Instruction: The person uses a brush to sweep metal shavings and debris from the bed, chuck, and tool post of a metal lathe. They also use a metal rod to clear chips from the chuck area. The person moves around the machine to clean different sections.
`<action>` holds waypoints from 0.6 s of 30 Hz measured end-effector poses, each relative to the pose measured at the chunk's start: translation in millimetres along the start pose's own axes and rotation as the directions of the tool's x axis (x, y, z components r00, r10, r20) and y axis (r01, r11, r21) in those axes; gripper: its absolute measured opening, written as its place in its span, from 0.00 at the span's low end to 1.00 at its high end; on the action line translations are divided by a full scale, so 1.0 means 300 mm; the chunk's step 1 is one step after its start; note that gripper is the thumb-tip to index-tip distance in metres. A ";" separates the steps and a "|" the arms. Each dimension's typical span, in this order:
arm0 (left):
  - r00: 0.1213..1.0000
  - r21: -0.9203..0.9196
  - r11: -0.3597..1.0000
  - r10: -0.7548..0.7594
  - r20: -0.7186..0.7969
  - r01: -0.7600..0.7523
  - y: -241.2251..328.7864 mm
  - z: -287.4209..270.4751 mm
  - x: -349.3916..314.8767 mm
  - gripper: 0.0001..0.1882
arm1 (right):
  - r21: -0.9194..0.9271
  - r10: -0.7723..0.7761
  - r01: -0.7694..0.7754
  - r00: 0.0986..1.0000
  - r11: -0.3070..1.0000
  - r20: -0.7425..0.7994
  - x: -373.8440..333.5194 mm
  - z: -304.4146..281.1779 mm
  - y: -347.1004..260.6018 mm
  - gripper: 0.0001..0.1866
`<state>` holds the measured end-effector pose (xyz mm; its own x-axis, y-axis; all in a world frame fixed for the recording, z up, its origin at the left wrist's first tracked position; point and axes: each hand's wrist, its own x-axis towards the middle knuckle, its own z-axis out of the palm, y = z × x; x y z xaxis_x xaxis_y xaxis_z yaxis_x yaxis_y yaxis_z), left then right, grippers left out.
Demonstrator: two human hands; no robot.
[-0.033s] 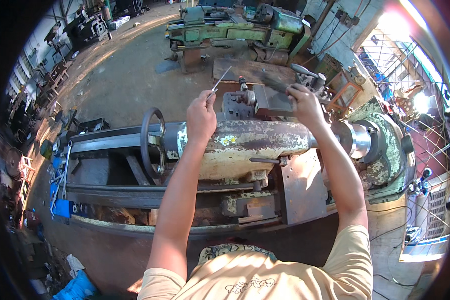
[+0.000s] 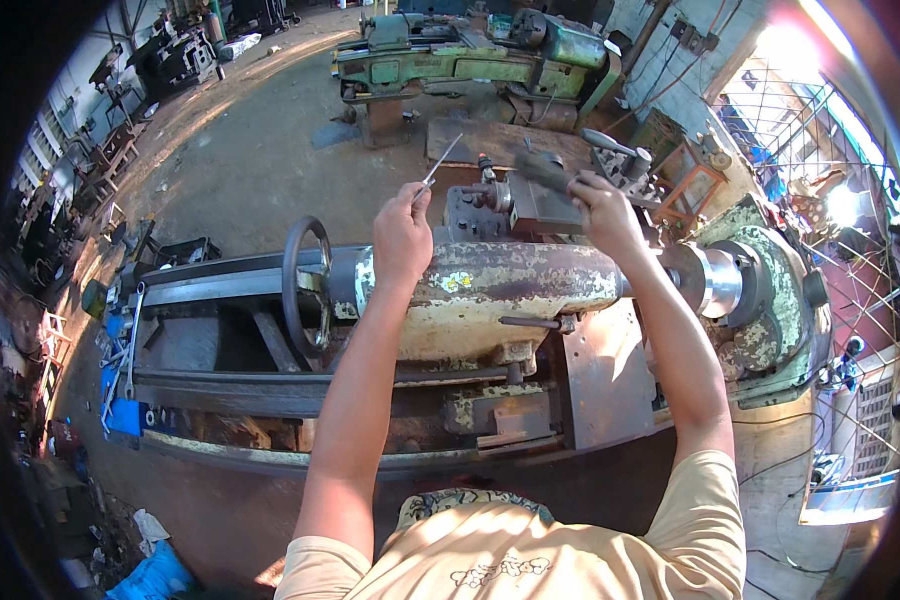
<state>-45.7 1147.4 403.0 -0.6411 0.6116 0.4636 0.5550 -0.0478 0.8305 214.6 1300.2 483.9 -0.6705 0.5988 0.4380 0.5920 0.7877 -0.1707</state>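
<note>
We have both hands apart over the lathe point(image 2: 500, 268). Our left hand point(image 2: 403, 238) is clenched round a thin rod point(image 2: 445, 157), its tip slanting up and away, past the handwheel point(image 2: 291, 285). Our right hand point(image 2: 606, 212) grips a dark tool point(image 2: 542, 170), too blurred to identify, near the lathe's far side.

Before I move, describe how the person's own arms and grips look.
Short tan sleeves, part of a tan shirt with a dark-outlined print, end above the elbows. The forearms are bare. The left grip and right grip are ungloved; no watch or bracelet shows.
</note>
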 end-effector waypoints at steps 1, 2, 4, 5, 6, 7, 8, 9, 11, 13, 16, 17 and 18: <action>1.000 -0.020 1.000 0.006 -0.007 -0.006 -0.001 0.000 -0.001 0.09 | 0.035 0.032 -0.036 0.995 0.999 0.092 -0.012 0.006 0.006 0.14; 1.000 -0.039 0.999 -0.005 -0.004 0.005 -0.005 -0.002 0.000 0.09 | 0.014 0.003 -0.003 0.999 1.000 0.037 -0.030 -0.001 0.013 0.13; 1.000 -0.041 0.999 -0.028 -0.005 0.028 -0.014 -0.002 0.005 0.09 | -0.118 0.083 -0.073 0.994 0.990 0.075 -0.068 -0.041 0.026 0.12; 0.999 -0.044 0.998 -0.045 0.002 0.045 -0.016 0.003 0.008 0.10 | -0.217 0.132 -0.110 0.987 0.970 0.092 -0.083 -0.064 0.030 0.11; 0.999 0.009 0.999 -0.031 -0.025 0.031 -0.017 0.009 0.012 0.10 | -0.205 0.093 -0.092 0.996 0.974 -0.007 -0.095 -0.083 0.030 0.10; 0.999 0.061 0.998 -0.012 -0.042 0.014 -0.017 0.011 0.017 0.10 | -0.143 0.068 -0.068 0.998 0.987 -0.005 -0.104 -0.100 0.029 0.10; 0.999 0.112 0.994 0.009 -0.054 -0.003 -0.014 0.014 0.018 0.11 | -0.096 0.046 -0.050 0.998 0.994 -0.036 -0.106 -0.105 0.021 0.11; 0.999 0.088 0.996 0.004 -0.046 0.000 -0.010 0.015 0.018 0.11 | -0.052 -0.024 0.019 0.995 0.998 -0.101 -0.111 -0.119 0.019 0.11; 0.998 0.053 0.997 -0.050 -0.029 0.052 0.003 0.006 0.022 0.12 | -0.050 -0.106 0.107 0.994 0.993 0.015 -0.120 -0.144 0.009 0.17; 0.997 0.054 0.995 -0.078 0.003 0.078 0.021 -0.004 0.020 0.13 | -0.009 -0.011 0.013 0.982 1.000 0.190 -0.144 -0.198 0.007 0.17; 0.990 0.167 0.980 -0.121 0.070 0.108 0.043 -0.002 0.006 0.13 | -0.047 0.127 -0.119 0.968 0.992 0.219 -0.195 -0.359 0.038 0.17; 0.995 0.248 0.968 -0.065 0.076 0.044 0.046 0.007 -0.001 0.13 | -0.055 0.105 -0.096 0.973 0.994 0.206 -0.193 -0.406 0.049 0.17; 0.996 0.326 0.945 -0.012 0.089 -0.018 0.047 0.017 -0.012 0.13 | -0.025 0.056 -0.053 0.986 0.998 0.158 -0.201 -0.442 0.053 0.17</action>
<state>-32.9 1148.4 411.4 -0.5979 0.6801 0.4243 0.7088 0.2013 0.6760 323.6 1257.4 572.0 -0.6982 0.6577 0.2826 0.6378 0.7508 -0.1717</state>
